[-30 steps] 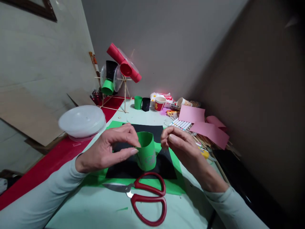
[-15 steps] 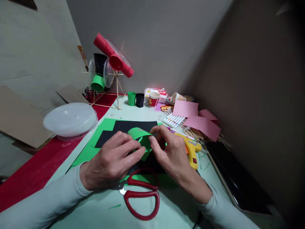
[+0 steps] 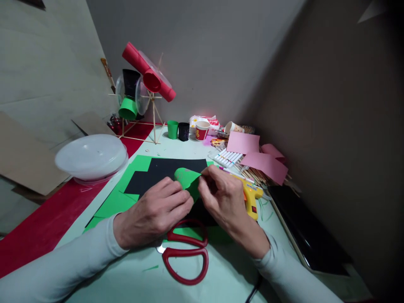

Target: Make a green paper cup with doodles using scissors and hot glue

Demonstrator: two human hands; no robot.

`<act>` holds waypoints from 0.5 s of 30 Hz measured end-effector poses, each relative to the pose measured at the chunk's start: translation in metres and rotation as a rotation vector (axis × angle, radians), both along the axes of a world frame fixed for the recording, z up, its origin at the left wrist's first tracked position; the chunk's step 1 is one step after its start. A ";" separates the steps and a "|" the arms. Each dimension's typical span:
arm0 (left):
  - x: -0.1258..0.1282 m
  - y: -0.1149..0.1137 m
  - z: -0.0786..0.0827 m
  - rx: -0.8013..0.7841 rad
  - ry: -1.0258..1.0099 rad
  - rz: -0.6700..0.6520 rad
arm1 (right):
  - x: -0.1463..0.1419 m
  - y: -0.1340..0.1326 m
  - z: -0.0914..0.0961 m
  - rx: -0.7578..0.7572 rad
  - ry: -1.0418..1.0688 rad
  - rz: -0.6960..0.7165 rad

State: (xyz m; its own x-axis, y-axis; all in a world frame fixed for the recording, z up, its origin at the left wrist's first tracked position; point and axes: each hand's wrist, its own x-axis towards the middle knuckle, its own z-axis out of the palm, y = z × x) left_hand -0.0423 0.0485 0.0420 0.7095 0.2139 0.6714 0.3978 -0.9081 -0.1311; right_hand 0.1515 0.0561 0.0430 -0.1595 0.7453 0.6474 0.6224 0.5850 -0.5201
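Observation:
A curled piece of green paper (image 3: 186, 176) is held between my two hands above the middle of the table. My left hand (image 3: 158, 208) grips its lower left side, fingers bent over it. My right hand (image 3: 225, 198) pinches its right edge between thumb and fingers. Beneath the hands lie black paper sheets (image 3: 172, 168) on top of larger green sheets (image 3: 118, 202). Red-handled scissors (image 3: 186, 284) rest close to me, their blades mostly hidden below my left forearm and hand. Just right of my right hand is a yellow glue gun (image 3: 252, 198), partly covered.
A stick frame carrying red tubes (image 3: 135, 61) and cups stands at the back left. White plastic lids (image 3: 90, 155) are stacked on the left. Small cups (image 3: 172, 129) line the back. Markers (image 3: 227, 157), pink paper (image 3: 265, 166) and a black flat panel (image 3: 306, 227) occupy the right.
The green paper has changed from an open loop to a tighter, more folded-over curl. My left hand has moved slightly right, toward my right hand.

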 end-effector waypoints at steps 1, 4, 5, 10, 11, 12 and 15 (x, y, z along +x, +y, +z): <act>-0.001 -0.001 0.001 -0.025 -0.025 -0.007 | 0.000 0.001 0.001 -0.019 0.026 -0.003; -0.008 -0.001 0.005 -0.114 -0.277 0.099 | 0.003 0.006 0.003 -0.102 0.145 -0.034; -0.011 0.001 0.006 -0.166 -0.397 0.179 | 0.004 0.008 0.004 -0.134 0.190 -0.044; -0.022 0.016 0.010 -0.887 -0.783 0.334 | 0.005 0.016 0.000 -0.270 0.367 -0.051; -0.021 0.017 0.010 -1.057 -0.811 0.288 | 0.005 0.016 -0.002 -0.290 0.389 -0.048; -0.019 0.018 0.010 -1.201 -0.846 0.231 | 0.004 0.016 -0.004 -0.310 0.406 -0.041; -0.010 0.014 0.011 -1.469 -0.976 0.119 | 0.000 0.014 -0.009 -0.355 0.425 -0.001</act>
